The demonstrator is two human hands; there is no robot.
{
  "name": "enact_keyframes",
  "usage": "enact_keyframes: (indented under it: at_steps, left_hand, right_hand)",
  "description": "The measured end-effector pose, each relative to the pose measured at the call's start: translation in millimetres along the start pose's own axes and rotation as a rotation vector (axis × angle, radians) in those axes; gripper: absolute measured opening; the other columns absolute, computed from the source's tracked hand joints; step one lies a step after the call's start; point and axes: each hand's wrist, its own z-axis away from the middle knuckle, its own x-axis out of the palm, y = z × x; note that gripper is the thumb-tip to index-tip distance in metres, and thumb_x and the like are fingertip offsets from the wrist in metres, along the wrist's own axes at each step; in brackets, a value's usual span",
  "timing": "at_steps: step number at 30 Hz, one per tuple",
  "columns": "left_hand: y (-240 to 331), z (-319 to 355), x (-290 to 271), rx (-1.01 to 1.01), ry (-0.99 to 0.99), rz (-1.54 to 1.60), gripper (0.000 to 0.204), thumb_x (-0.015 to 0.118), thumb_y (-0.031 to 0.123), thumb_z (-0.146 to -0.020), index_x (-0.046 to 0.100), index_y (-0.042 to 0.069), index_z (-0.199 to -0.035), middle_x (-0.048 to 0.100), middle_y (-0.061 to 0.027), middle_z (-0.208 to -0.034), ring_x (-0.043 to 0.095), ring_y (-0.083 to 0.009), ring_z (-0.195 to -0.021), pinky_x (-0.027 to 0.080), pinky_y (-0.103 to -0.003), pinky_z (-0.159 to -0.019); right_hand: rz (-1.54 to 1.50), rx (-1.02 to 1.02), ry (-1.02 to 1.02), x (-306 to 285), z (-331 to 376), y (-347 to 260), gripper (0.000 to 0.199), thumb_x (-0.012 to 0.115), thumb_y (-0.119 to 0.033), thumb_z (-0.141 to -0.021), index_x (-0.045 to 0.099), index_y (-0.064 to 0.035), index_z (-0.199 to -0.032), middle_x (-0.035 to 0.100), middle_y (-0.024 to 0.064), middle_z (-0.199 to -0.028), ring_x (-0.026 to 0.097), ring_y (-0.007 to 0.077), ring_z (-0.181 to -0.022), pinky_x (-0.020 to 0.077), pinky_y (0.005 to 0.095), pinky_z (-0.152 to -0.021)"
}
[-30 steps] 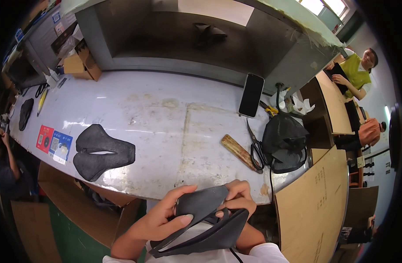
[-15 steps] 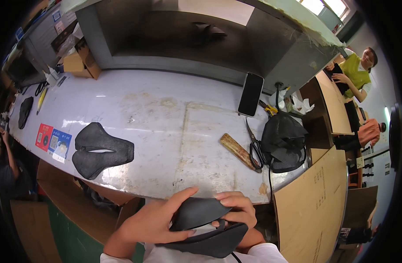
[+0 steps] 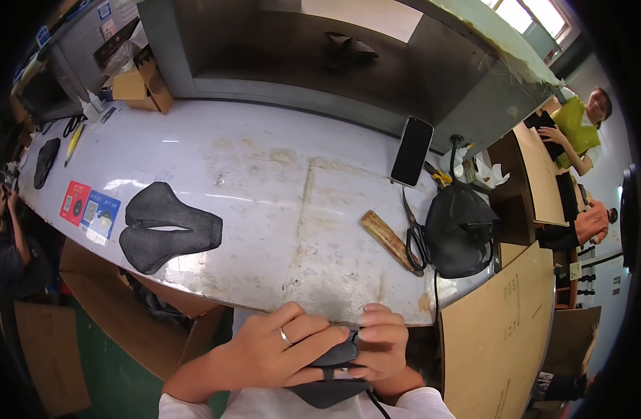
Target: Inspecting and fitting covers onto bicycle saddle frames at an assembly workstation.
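At the table's front edge, both hands hold a black bicycle saddle (image 3: 331, 395), its surface partly hidden behind the fingers. My left hand (image 3: 282, 346), with a ring on one finger, lies across its left side, fingers bent over it. On the other side, my right hand (image 3: 384, 342) grips it with curled fingers. A light patch shows between the two hands. On the table to the left lies a dark grey saddle-shaped piece (image 3: 194, 230) with a long slot, touched by neither hand.
Toward the right lie a worn wooden strip (image 3: 387, 237), black-handled scissors (image 3: 416, 244), a phone (image 3: 412, 152) and a black mesh-like bundle (image 3: 460, 234). Red and blue cards (image 3: 90, 209) lie left. Cardboard (image 3: 498, 335) leans at the right edge. A grey cabinet (image 3: 460, 98) stands behind.
My left hand has come over the top of the saddle and my hands are closer together. The wide gap in the saddle has narrowed. The view has shifted slightly.
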Motion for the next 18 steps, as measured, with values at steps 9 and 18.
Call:
enact_keyframes:
  at_steps: [9,18]
  left_hand:
    - [-2.4,1.3,-1.1,0.091,0.012,-0.007,0.037,0.079,0.028,-0.07,0.074,0.008,-0.101,0.06,0.0001,-0.085,0.052,-0.017,-0.063,0.046,-0.026,-0.049]
    - [16.5,-1.6,8.1,-0.007,0.022,-0.083,0.055,0.078,0.018,-0.074,0.062,-0.004,-0.121,0.063,-0.0107,-0.102,0.057,-0.0219,-0.075,0.051,-0.031,-0.062]
  right_hand:
    - [0.078,-0.234,0.162,10.9,-1.6,3.5,0.024,0.084,-0.02,-0.077,0.063,-0.0091,-0.081,0.048,0.0048,-0.104,0.059,0.0252,-0.101,0.0527,0.046,-0.087]
    - [-0.532,0.211,0.244,31.5,-5.3,28.7,0.08,0.088,-0.039,-0.07,0.044,-0.0056,-0.129,0.05,0.0215,-0.128,0.05,0.0365,-0.121,0.0376,0.0545,-0.104]
